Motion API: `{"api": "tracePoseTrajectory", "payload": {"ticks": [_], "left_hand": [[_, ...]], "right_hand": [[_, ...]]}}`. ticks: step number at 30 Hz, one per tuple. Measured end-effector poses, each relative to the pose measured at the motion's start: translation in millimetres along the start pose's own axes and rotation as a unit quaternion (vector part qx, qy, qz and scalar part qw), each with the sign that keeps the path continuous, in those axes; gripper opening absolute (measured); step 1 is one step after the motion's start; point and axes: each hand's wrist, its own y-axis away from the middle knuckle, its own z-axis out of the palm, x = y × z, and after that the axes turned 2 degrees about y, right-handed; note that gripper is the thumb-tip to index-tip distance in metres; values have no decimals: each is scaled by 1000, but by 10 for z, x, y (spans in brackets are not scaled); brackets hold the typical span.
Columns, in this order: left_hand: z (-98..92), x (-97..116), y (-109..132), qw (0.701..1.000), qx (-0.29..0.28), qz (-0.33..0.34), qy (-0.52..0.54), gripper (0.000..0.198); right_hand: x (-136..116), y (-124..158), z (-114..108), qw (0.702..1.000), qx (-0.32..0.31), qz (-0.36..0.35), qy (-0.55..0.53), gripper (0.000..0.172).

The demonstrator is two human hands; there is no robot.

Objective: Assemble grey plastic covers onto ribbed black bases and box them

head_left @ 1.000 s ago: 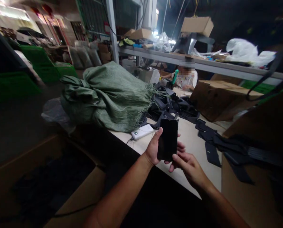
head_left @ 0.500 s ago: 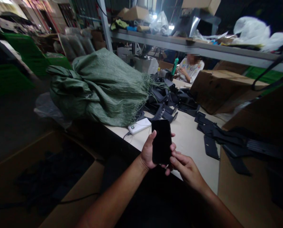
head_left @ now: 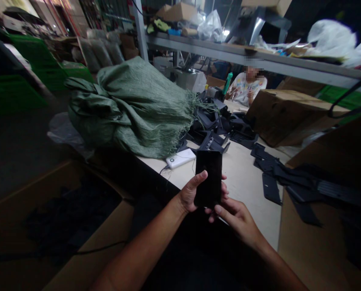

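Observation:
A black smartphone (head_left: pixel 209 184) with a dark face is held upright above the table's near edge. My left hand (head_left: pixel 190 193) is closed round it, the thumb lying over its left side and fingertips showing past the right edge. At the phone's lower right corner, my right hand (head_left: pixel 239 216) grips with its thumb in front; its other fingers are partly hidden behind. Just beyond the phone, a white power bank (head_left: pixel 182 158) with a dark cable lies on the pale table (head_left: pixel 244 173).
A large green woven sack (head_left: pixel 138 109) and a heap of black plastic parts (head_left: pixel 210 139) cover the table's far side. More flat black parts (head_left: pixel 271 188) lie right, near a cardboard box (head_left: pixel 292 115). An open carton (head_left: pixel 86 242) stands lower left. A person (head_left: pixel 248 87) sits beyond the table.
My left thumb has slid further over the phone's face. My right thumb has shifted down to the phone's lower corner. The whole view has moved slightly.

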Motion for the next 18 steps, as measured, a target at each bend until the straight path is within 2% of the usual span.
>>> {"api": "tracePoseTrajectory", "payload": {"ticks": [10,16,18], "left_hand": [[-22,28,0,997,-7,36,-63,89],[-55,16,3,999,-3,14,-43,88],[-78,34,5,998,20,38,-54,86]], "right_hand": [[7,-8,25,1000,-8,2,-10,27],[37,-8,20,1000,1,0,-13,26],[70,-12,0,1000,8,-1,-15,26]]}}
